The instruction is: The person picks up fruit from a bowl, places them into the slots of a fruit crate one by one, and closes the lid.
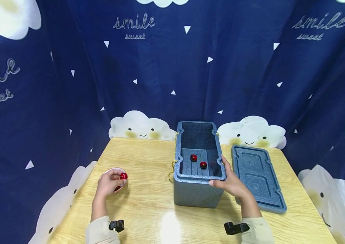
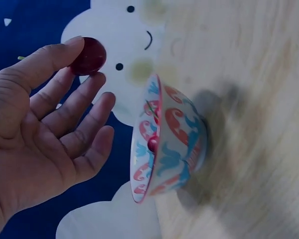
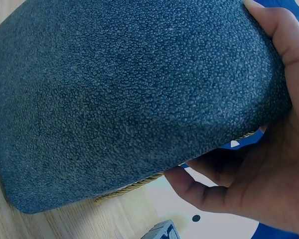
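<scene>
A red cherry (image 1: 123, 176) is pinched between the thumb and fingertips of my left hand (image 1: 108, 183). In the left wrist view this cherry (image 2: 88, 56) is held clear of a patterned bowl (image 2: 182, 144), where more red fruit shows at the rim. Toward the right, my right hand (image 1: 234, 184) grips the near right corner of a blue-grey foam box (image 1: 198, 194), thumb on the front and fingers along the side. Two cherries, one farther back (image 1: 193, 158) and one nearer (image 1: 203, 165), lie on the box floor. The right wrist view is mostly filled by the box's speckled wall (image 3: 139, 89).
The box's lid (image 1: 257, 176) lies flat on the wooden table (image 1: 148, 203), to the right of the box. Yellow cord (image 1: 172, 166) hangs along the box's left side. A blue curtain (image 1: 160, 67) with clouds stands behind the table.
</scene>
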A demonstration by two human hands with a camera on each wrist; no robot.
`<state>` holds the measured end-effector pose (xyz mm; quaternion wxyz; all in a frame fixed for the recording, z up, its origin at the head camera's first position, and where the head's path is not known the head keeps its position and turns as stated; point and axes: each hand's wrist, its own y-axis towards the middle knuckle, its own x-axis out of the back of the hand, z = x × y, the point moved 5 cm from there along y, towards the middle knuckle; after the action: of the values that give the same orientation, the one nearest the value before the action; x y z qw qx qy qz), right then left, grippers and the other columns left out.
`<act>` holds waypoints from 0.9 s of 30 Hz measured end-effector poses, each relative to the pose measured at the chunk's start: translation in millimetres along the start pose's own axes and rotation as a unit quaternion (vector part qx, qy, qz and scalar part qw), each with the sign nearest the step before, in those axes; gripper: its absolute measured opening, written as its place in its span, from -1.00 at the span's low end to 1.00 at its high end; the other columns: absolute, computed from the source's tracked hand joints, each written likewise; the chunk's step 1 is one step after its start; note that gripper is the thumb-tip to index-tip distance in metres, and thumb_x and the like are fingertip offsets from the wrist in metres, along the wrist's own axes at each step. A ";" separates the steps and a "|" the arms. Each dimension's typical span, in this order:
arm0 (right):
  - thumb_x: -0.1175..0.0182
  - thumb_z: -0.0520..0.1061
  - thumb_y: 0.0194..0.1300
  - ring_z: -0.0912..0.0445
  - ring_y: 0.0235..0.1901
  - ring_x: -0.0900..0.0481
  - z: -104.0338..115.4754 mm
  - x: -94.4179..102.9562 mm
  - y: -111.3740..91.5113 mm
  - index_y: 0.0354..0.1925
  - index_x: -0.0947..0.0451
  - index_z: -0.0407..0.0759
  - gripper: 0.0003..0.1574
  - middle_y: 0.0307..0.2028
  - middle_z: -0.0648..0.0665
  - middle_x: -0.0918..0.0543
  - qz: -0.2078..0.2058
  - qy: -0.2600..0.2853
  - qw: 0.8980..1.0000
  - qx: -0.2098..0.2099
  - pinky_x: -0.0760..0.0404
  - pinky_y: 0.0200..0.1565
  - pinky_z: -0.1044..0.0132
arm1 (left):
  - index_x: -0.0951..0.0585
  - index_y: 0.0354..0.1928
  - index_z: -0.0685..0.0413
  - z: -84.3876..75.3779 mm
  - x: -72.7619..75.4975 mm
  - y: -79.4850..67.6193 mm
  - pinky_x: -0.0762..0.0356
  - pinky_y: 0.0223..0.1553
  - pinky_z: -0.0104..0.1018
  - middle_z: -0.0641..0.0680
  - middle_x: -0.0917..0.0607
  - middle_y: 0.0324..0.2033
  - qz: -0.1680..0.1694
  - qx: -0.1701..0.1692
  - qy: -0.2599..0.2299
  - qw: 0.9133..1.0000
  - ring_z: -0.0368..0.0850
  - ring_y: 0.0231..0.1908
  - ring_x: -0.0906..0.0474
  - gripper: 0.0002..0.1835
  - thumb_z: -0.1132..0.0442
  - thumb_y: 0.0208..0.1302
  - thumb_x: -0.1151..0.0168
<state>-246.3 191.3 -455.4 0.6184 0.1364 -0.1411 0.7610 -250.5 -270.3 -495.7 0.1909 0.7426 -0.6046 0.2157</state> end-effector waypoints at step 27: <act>-0.41 -0.04 -0.02 -0.30 0.24 -0.12 2.6 0.6 0.5 0.45 0.41 0.09 0.41 0.35 -0.41 0.03 0.004 -0.007 1.000 0.015 -0.11 0.16 -0.21 | -0.53 -0.03 0.35 -57.5 -20.6 -6.1 -0.47 -0.29 -0.31 0.19 -0.62 -0.30 0.069 0.027 -0.124 0.989 -0.10 -0.33 -0.54 -0.58 0.42 0.01 -0.36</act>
<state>-246.8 190.7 -452.8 0.6122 0.1506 -0.1345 0.7645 -253.3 -221.0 -459.3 0.0788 0.7250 -0.6674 0.1510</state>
